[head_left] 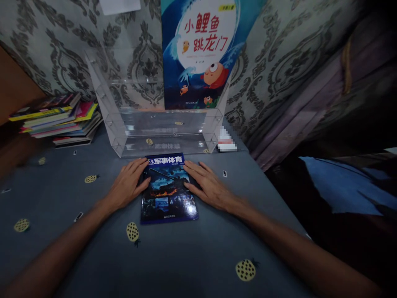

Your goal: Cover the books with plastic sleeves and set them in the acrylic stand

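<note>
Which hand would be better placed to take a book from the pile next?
Probably the left hand: the pile of books is nearer to it, left of the clear stand. The right hand, at the right edge of the dark book, would have to reach across.

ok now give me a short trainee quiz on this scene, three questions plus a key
1. True or false: the left hand and the right hand both touch the dark book.
2. Fill in: in the picture, the stack of books lies to the ___ of the clear rack.
3. Which is propped on the rack? A) the dark book B) the red-fish book C) the stack of books

Key: 1. true; 2. left; 3. B
</note>
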`<state>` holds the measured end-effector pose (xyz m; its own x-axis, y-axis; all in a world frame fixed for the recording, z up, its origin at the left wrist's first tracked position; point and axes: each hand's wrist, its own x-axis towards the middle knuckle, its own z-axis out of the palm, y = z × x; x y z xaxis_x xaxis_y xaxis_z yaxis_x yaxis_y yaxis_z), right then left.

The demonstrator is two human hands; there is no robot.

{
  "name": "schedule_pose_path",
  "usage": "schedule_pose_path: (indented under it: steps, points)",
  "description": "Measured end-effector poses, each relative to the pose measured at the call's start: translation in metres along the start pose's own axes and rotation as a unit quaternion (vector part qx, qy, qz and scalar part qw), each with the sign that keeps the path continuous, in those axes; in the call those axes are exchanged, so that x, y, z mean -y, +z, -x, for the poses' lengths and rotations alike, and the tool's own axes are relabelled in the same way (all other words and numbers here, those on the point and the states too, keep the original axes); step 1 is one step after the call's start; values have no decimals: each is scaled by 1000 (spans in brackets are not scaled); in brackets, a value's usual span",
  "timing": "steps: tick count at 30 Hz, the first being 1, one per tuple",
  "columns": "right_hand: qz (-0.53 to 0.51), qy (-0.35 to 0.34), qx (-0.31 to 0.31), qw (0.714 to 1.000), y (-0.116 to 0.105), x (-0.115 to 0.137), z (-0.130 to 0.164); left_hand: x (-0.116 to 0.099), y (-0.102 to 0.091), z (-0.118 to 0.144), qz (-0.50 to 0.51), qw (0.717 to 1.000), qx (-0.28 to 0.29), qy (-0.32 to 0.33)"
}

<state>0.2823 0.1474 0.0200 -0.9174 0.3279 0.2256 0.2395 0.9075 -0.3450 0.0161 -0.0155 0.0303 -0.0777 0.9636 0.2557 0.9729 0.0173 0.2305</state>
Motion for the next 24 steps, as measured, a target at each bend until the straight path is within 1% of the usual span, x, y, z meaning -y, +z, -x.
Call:
schedule_pose_path:
  steps: [5,9,16,24]
  points:
    - [0,-7,-3,1000,-2,1,-2,2,-1,0,-12,1000,-2,25]
    - [3,-7,-5,1000,-3,1,-3,-3,-3,-5,-17,998,-5,54]
    - [5,-7,-8,1000,-2,3,-3,-20,-2,-26,-59,994,0,94]
    - [-1,0,-13,1000,-2,4,-2,-43,15,-52,-44,992,-3,114]
